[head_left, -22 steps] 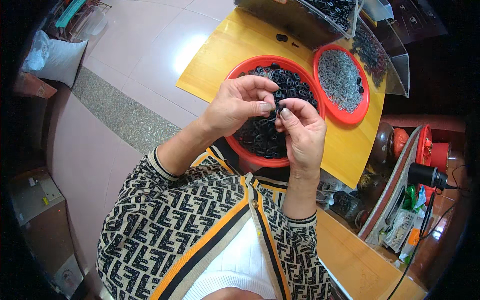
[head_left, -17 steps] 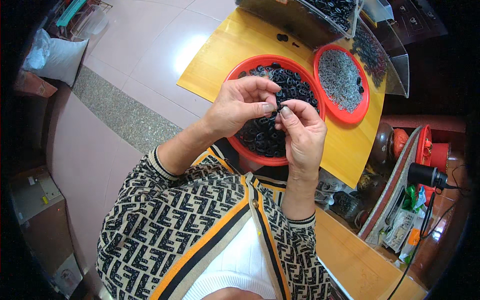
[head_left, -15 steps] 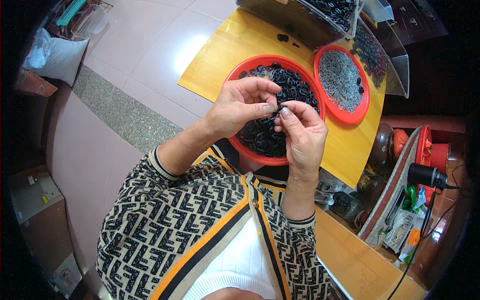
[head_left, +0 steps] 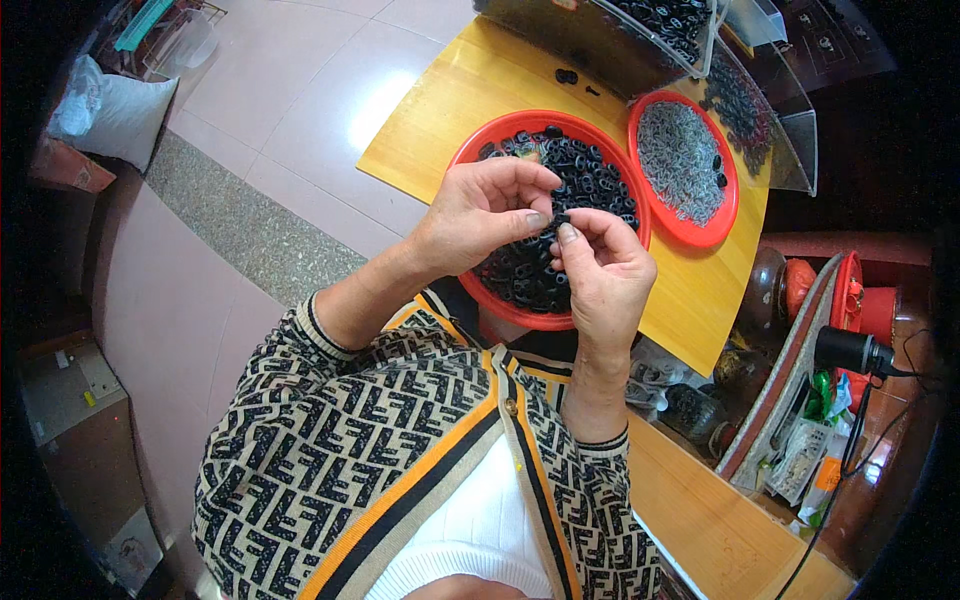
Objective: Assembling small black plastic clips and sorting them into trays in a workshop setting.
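Both hands are held close together above a round red tray [head_left: 478, 290] full of small black oval plastic parts [head_left: 590, 175]. My left hand [head_left: 480, 212] has thumb and fingers curled in a pinch, their tips close to the right hand's. Thumb and forefinger of my right hand [head_left: 608, 268] press together on a tiny black piece [head_left: 558, 222], mostly hidden between the fingertips. Whether the left fingertips also hold something is too small to tell. Right of it stands a second red tray [head_left: 733, 190] filled with small clear or silvery pieces [head_left: 683, 160].
The trays rest on a yellow board [head_left: 420, 130]. Two loose black parts [head_left: 566, 76] lie near its far edge. A clear bin [head_left: 640, 45] of black parts stands at the back. On the right are a black cylindrical device with a cable [head_left: 850, 350] and a white basket [head_left: 800, 460].
My right hand has shifted very slightly down, its fingertips tilting a little. My left hand stays nearly in place.
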A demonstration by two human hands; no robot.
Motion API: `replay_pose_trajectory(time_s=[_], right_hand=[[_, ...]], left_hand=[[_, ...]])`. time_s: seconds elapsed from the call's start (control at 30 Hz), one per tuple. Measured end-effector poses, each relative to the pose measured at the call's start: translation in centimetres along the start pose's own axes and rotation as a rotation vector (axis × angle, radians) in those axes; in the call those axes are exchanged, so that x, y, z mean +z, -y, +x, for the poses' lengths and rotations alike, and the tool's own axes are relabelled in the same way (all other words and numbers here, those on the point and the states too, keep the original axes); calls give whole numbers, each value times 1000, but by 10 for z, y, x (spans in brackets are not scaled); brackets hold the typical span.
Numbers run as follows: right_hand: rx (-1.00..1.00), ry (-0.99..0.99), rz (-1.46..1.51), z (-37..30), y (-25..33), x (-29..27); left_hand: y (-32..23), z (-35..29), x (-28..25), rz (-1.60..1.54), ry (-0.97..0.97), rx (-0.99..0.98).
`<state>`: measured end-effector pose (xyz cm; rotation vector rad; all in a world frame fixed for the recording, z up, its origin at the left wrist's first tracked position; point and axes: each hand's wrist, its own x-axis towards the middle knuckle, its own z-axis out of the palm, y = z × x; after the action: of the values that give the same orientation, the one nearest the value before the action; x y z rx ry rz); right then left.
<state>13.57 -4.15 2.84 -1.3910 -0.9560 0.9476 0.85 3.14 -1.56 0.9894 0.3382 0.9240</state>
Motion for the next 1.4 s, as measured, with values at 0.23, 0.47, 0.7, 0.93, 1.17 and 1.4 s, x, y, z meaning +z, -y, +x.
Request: replay_pose_trajectory(time_s=[0.23, 0.47, 0.7, 0.93, 1.17, 1.4], right_hand=[[-44, -16, -61, -1, -3, 0], [-129, -64, -211, -2, -8, 3], [-70, -27, -106, -4, -12, -1], [37, -21, -12, -6, -19, -8], [45, -67, 283, -4, -27, -31], [91, -5, 394, -4, -30, -31]], left_hand=[[-4, 0, 4, 47, -3, 13], [-5, -2, 5, 188, -28, 33], [0, 0, 12, 344, -63, 35], [7, 2, 14, 483, -58, -32], [-6, 12, -30, 791, -239, 186], [-17, 30, -55, 1282, 32, 340]])
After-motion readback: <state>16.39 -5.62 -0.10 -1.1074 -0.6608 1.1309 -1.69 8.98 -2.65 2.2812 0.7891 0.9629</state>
